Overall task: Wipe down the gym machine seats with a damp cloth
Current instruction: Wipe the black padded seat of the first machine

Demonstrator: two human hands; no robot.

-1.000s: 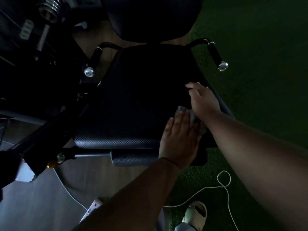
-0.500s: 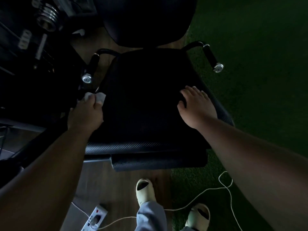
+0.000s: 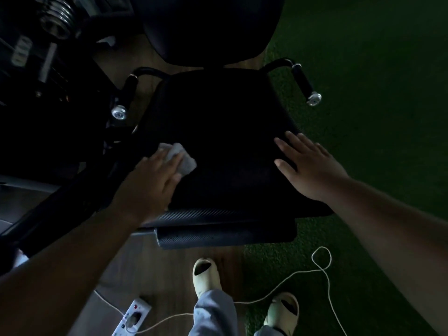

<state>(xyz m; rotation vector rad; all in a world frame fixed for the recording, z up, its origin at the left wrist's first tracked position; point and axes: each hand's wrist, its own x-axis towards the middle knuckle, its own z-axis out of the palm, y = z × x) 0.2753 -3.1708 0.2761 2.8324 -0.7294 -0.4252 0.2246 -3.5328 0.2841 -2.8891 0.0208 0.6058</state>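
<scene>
Setting: a dim gym corner seen from above by a head-worn camera, wooden floor in the lower middle of the frame, green turf [image 3: 363,93] filling the right side
Seat: a black padded machine seat [image 3: 225,132] in the centre of the frame, its front edge showing a woven texture; a second narrower black pad [image 3: 225,235] sits just below that edge
Backrest: a rounded black pad [image 3: 211,27] at the top centre, just above the seat
Handles: two black grips with shiny metal end caps, the left handle [image 3: 126,95] at the seat's upper left, the right handle [image 3: 306,86] at its upper right
Cloth: a small pale crumpled cloth [image 3: 180,157] lying on the left part of the seat, left of centre in the frame
Left hand: the left hand [image 3: 151,185] presses down on the cloth with fingers stretched over it, part of the cloth poking out past the fingertips
Right hand: the right hand [image 3: 308,166] rests flat on the right part of the seat, fingers straight and spread, holding nothing, well apart from the cloth
Weights: metal plates [image 3: 57,19] on a dark frame in the upper left
Floor items: a white power strip [image 3: 132,316] at the bottom left of centre, a white cord [image 3: 322,265] looping over the turf at the lower right
Feet: two pale shoes, one [image 3: 206,275] bottom centre, the other [image 3: 283,309] to its right, with grey trouser legs [image 3: 214,311]
</scene>
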